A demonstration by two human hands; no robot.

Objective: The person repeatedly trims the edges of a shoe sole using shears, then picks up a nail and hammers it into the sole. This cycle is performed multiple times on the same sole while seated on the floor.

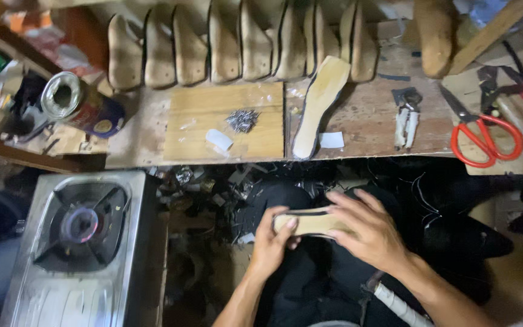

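Observation:
Over my lap, both hands hold a tan shoe last with a dark upper on it (309, 220). My left hand (272, 243) grips its left end, thumb on top. My right hand (367, 229) covers the right part, fingers spread across it. A flat wooden insole (322, 103) lies on the workbench ahead, beside a small heap of tacks (242, 120) on a light wooden board (201, 130).
A row of wooden lasts (243, 48) lines the back of the bench. Red-handled scissors (485, 136), pincers (407, 115) and other tools lie at right. An open tin can (80, 106) lies on its side at left. A lit gas stove (83, 227) burns at lower left.

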